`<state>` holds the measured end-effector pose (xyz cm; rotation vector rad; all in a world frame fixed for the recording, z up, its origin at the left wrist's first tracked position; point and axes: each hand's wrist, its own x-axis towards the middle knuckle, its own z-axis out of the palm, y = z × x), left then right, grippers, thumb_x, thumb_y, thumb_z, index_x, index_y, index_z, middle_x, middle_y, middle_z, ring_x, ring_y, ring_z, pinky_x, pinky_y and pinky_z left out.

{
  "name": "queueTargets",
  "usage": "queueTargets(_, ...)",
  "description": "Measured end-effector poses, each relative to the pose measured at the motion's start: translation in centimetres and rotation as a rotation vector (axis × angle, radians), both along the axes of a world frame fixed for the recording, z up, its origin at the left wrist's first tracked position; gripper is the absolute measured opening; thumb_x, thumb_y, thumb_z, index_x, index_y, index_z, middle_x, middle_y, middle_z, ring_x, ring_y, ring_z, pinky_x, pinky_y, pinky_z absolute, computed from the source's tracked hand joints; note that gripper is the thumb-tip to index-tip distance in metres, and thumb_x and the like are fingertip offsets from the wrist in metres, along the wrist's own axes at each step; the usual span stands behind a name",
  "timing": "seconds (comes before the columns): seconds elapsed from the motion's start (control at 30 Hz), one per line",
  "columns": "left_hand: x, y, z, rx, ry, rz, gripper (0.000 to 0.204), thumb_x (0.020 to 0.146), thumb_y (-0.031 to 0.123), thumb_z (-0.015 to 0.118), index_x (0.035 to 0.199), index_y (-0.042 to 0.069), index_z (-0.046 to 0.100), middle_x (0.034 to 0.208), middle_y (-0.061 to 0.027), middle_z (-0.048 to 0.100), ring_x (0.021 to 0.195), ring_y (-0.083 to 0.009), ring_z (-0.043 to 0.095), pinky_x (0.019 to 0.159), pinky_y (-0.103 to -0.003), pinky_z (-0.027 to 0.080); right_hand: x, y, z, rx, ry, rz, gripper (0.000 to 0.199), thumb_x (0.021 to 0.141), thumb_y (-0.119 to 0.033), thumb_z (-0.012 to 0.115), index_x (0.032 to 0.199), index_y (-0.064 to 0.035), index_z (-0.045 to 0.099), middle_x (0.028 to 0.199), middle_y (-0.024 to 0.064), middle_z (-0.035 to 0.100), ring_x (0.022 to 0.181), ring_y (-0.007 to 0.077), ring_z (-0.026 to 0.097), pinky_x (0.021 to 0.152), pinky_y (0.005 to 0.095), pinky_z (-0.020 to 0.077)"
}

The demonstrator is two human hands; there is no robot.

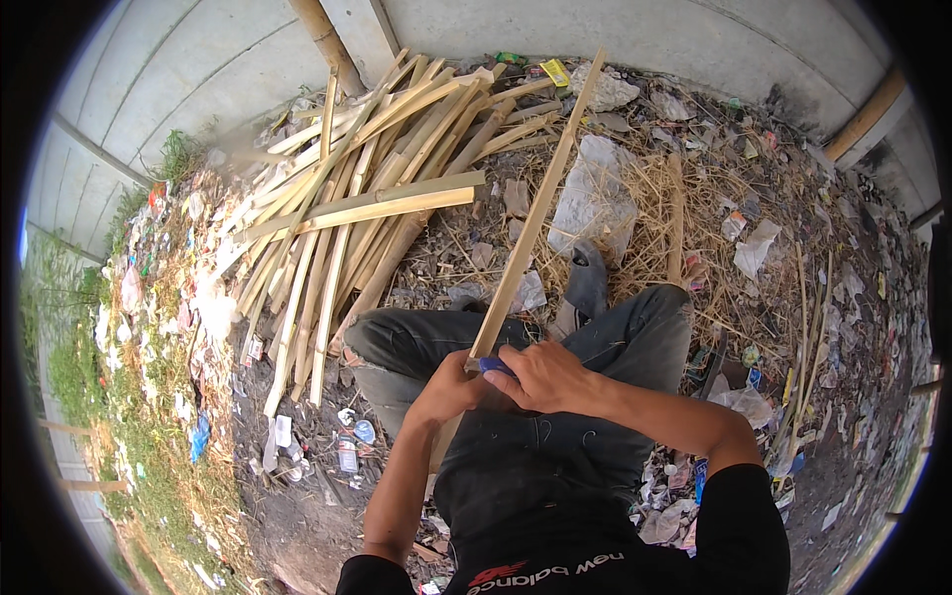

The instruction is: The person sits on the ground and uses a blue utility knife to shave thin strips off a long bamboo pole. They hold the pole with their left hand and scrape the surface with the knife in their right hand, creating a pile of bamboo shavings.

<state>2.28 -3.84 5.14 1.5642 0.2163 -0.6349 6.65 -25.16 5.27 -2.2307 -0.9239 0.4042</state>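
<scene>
A long, pale bamboo strip (536, 213) slants across my lap, its far end up toward the wall and its near end passing beside my body. My left hand (445, 391) is closed round it low down, over my crossed legs. Right beside it, my right hand (547, 378) grips a small blue-handled tool (496, 366), which looks like a knife, against the strip. The tool's working end is mostly hidden between the two hands.
Many split bamboo strips (392, 210) lie heaped at the front left. A pale stone block (593, 198) and dry straw (650, 213) lie ahead of my dark trousers (635, 342). Litter covers the ground. A concrete wall (595, 35) with bamboo posts (325, 40) stands behind.
</scene>
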Motion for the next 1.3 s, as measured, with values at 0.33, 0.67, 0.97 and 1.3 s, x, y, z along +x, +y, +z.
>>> queueTargets(0.33,1.1,0.8,-0.8,0.133,-0.112,-0.124,0.016,0.099,0.014,0.066,0.107,0.0,0.068,0.075,0.0019,0.061,0.056,-0.0071,0.053,0.051,-0.026,0.041,2.1,0.5,-1.5,-0.062,-0.241,-0.065,0.049,0.106,-0.05,0.059,0.094,-0.003,0.066,0.06,0.0198,0.066,0.059,0.0437,0.068,0.052,0.0537,0.0522)
queueTargets(0.67,0.4,-0.3,-1.4,0.224,-0.221,-0.088,0.019,0.098,0.017,0.064,0.103,-0.001,0.068,0.077,-0.0071,0.065,0.072,-0.0172,0.063,0.067,-0.037,0.051,8.3,-2.0,-3.2,-0.123,-0.325,-0.241,0.056,0.108,-0.053,0.053,0.089,-0.0025,0.067,0.062,0.022,0.065,0.06,0.0459,0.066,0.058,0.0558,0.0517)
queueTargets(0.97,-8.6,6.5,-1.7,0.435,-0.108,-0.332,0.028,0.106,0.025,0.063,0.111,-0.001,0.074,0.088,-0.0151,0.077,0.08,-0.021,0.071,0.074,-0.037,0.053,25.1,-35.5,-9.3,-0.422,-0.458,-1.164,0.074,0.114,-0.051,0.033,0.092,0.0079,0.071,0.093,0.0344,0.071,0.096,0.0546,0.067,0.09,0.0611,0.0495)
queueTargets(1.3,-5.0,6.3,-0.8,0.356,-0.05,-0.067,0.048,0.113,0.041,0.052,0.101,-0.001,0.072,0.067,-0.0024,0.053,0.065,-0.0127,0.052,0.061,-0.035,0.045,21.1,-24.3,0.6,-0.165,-0.315,-1.015,0.067,0.111,-0.057,0.044,0.094,0.0029,0.067,0.074,0.0254,0.064,0.074,0.0449,0.064,0.07,0.0541,0.0462)
